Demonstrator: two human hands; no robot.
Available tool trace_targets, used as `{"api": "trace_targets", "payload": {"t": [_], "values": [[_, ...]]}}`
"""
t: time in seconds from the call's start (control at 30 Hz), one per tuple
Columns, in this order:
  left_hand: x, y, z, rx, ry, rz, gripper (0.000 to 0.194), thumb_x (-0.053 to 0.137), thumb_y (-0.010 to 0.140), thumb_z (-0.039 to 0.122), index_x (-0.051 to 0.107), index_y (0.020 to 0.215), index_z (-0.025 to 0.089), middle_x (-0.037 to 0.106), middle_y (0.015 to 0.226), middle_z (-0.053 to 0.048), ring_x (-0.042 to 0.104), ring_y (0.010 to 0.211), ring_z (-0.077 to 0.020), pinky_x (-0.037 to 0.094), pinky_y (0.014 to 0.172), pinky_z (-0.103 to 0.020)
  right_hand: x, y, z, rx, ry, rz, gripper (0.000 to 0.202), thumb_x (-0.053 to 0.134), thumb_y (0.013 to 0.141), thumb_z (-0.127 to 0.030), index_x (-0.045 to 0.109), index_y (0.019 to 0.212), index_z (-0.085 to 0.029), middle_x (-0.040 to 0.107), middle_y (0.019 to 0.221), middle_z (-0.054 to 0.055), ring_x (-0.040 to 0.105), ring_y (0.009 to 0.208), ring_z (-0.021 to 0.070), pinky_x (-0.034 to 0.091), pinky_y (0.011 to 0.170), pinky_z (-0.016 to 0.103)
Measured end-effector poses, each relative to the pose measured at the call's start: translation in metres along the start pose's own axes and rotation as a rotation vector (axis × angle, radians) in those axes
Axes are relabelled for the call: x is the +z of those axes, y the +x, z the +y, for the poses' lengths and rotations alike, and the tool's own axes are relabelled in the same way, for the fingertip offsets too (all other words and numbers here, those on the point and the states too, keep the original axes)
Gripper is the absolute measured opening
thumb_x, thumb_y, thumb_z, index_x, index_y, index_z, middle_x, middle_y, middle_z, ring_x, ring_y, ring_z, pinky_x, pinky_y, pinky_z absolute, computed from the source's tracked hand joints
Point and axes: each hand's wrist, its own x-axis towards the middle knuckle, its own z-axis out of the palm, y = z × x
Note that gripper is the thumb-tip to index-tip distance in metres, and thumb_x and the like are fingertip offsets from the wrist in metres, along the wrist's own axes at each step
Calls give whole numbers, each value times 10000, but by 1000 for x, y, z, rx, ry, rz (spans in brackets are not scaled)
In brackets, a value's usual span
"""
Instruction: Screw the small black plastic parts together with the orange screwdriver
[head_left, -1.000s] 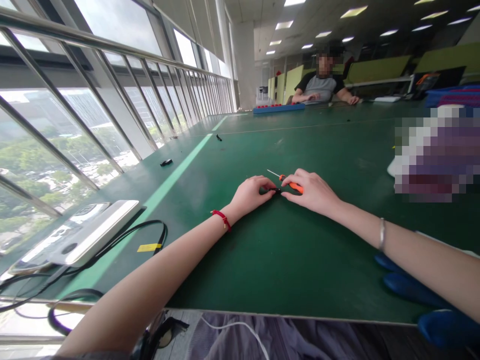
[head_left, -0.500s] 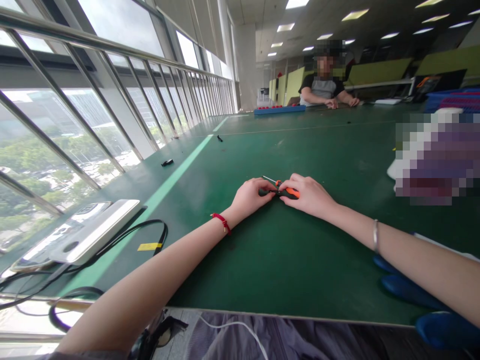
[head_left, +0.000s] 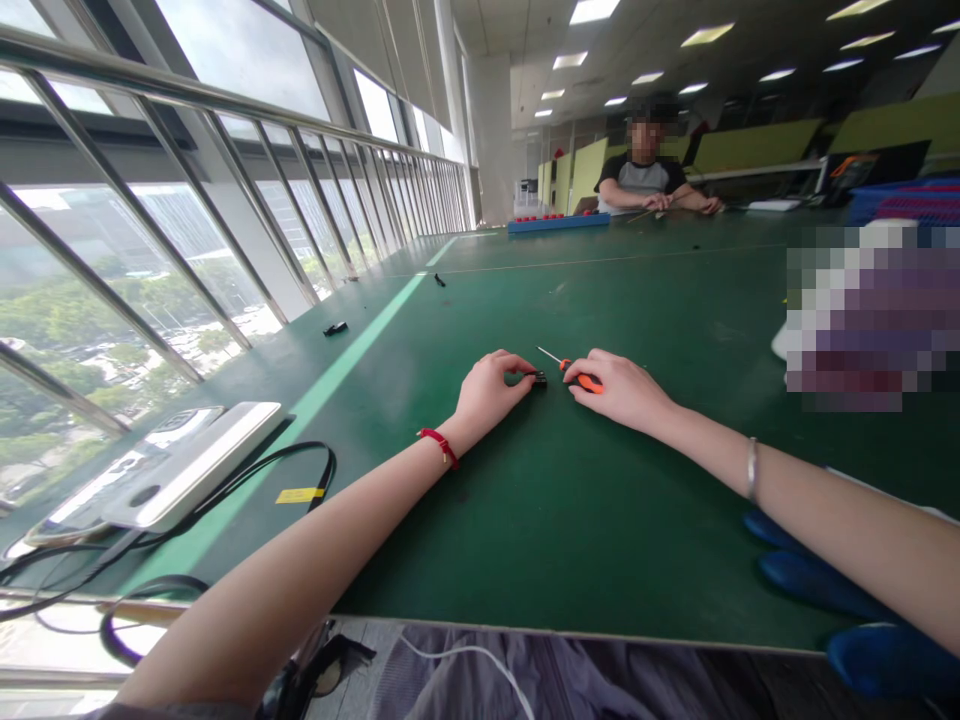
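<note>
Between thumb and fingertips, my left hand (head_left: 491,388) pinches a small black block-like part (head_left: 539,379) just above or on the green tabletop (head_left: 525,520); its exact kind is too small to make out. A screwdriver (head_left: 586,382) with an orange and black handle is in my right hand (head_left: 619,388). Its thin metal shaft points up and to the left, away from me. A short gap separates the black part from the screwdriver's handle.
A power bank (head_left: 202,465) and black cables (head_left: 262,455) lie at the left. Farther off are two small black pieces, one here (head_left: 335,328). A blue tray (head_left: 559,222) with red items sits at the far side, near a seated person (head_left: 641,180). Blue objects (head_left: 817,580) lie under my right forearm.
My hands have drawn slightly apart. The black part now shows at my left fingertips, clear of the screwdriver, which has shifted a little to the right with my right hand.
</note>
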Motion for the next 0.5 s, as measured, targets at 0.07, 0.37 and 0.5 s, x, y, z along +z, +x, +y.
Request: {"api": "trace_targets", "payload": {"t": [0.07, 0.37, 0.5], "values": [[-2, -1, 0, 62, -12, -13, 144, 589, 800, 256, 708, 858, 200, 675, 967, -38, 615, 929, -191, 499, 851, -310, 0, 0, 0, -4, -9, -8, 222, 539, 816, -271, 685, 976, -224, 601, 933, 49, 573, 785, 184, 411, 652, 282], [-1, -2, -3, 84, 95, -156, 167, 579, 791, 250, 723, 865, 210, 690, 1011, -32, 615, 965, -201, 494, 905, -317, -1, 0, 3, -44, -25, -25, 230, 519, 834, -300, 678, 985, -230, 593, 937, 50, 576, 820, 196, 411, 671, 291], [-27, 10, -15, -37, 250, -75, 196, 575, 778, 278, 735, 870, 213, 700, 993, -35, 622, 942, -223, 496, 870, -323, -1, 0, 4, -46, -21, -46, 234, 519, 834, -300, 674, 997, -234, 592, 947, 53, 579, 838, 202, 418, 675, 297]]}}
